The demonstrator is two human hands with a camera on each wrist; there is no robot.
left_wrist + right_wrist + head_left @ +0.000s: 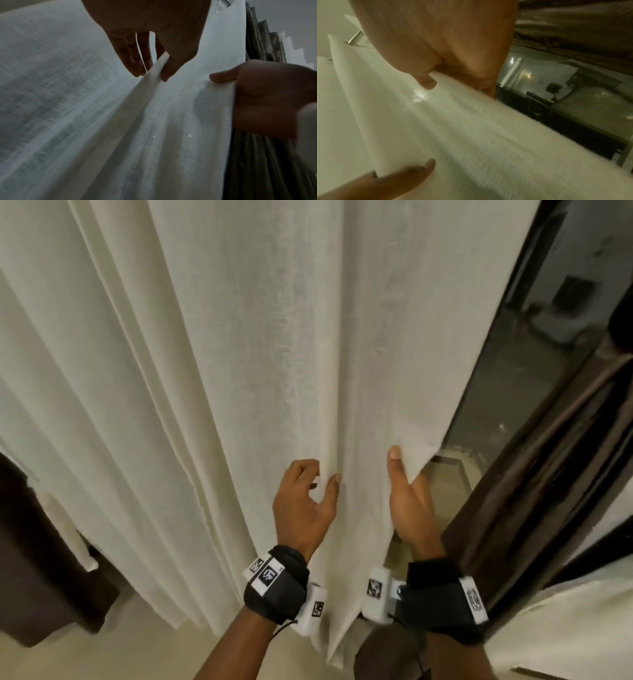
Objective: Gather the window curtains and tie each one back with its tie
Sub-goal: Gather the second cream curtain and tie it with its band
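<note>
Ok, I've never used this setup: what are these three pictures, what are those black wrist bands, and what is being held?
No machine here: these are a person's two bare hands. The large picture comes from a camera on the head, looking down. The other two come from cameras strapped to the wrists by the black bands; each looks along its own hand. The left hand pinches a fold of the white sheer curtain between thumb and fingers. The right hand grips the curtain's free edge, thumb in front, fingers behind. To its right hang a dark brown curtain and, behind, window glass. Below is pale floor.
</note>
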